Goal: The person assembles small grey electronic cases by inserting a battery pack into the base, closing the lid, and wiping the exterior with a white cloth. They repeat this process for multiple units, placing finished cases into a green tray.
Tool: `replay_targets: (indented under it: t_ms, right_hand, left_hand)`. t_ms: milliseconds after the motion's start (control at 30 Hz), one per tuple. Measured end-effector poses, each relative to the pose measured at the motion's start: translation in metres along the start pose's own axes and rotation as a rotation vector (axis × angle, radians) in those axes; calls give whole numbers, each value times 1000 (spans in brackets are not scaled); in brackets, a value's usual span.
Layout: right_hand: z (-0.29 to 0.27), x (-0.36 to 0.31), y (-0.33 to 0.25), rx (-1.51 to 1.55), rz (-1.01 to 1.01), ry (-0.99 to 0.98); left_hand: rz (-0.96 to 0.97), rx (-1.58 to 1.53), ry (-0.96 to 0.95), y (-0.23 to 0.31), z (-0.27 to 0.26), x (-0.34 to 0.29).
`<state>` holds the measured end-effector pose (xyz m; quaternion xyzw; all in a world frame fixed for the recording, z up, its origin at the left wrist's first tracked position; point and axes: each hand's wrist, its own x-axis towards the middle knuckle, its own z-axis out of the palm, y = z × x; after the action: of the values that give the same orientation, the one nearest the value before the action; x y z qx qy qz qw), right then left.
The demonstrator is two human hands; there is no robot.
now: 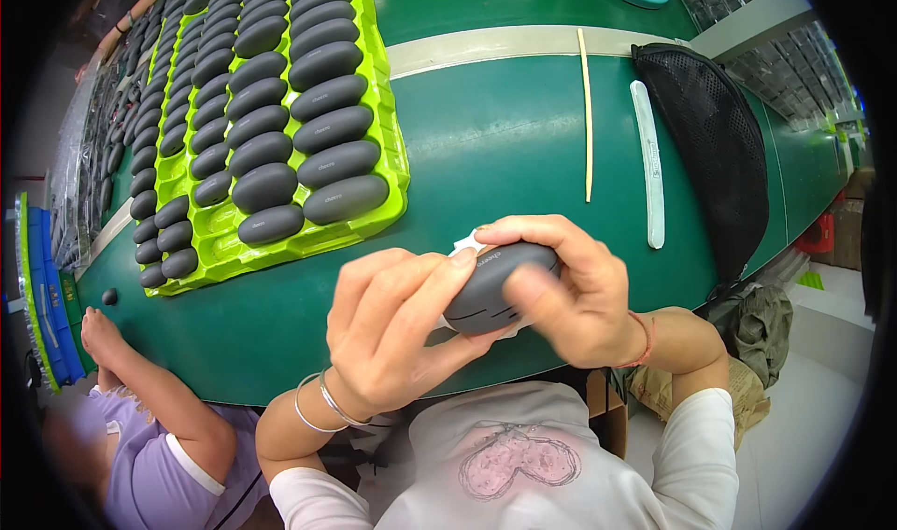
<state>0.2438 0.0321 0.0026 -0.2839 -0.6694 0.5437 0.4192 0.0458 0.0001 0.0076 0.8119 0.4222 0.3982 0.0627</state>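
Note:
Between my two hands, above the table's near edge, is a dark grey, smooth oval case [481,296] with a seam line along its lower side. My left hand [397,325] grips its left end, thumb underneath and fingertips on the upper edge. Around its right end curl the fingers of my right hand [584,292], whose thumb is blurred across the front of the case. A bit of white cloth or tissue [464,242] shows at the left fingertips, and more white peeks out under the case; how it is held is partly hidden.
At the left, a lime-green tray [397,180] holds rows of similar grey oval cases. Right of centre lie a thin wooden stick [587,114] and a whitish flat strip [647,166], beside a black mesh pouch [705,138]. A person in purple [173,455] sits at the lower left.

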Motion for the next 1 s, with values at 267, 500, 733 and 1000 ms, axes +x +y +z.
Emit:
replay_targets:
  t_ms: [267, 500, 733, 1000]
  right_hand:
    - [-7, 8, -8, 404, 236, -91]
    - [-13, 9, 6, 149, 51, -161]
    - [-13, 11, 9, -66, -100, -150]
    - [-7, 5, -5, 54, 163, -20]
  left_hand:
    - [-159, -144, 9, -13, -2, 2]
    - [-133, -219, 56, -9, 1, 4]
    - [-103, -252, 18, -13, -1, 2]
    - [-39, -197, 52, -13, 3, -8]
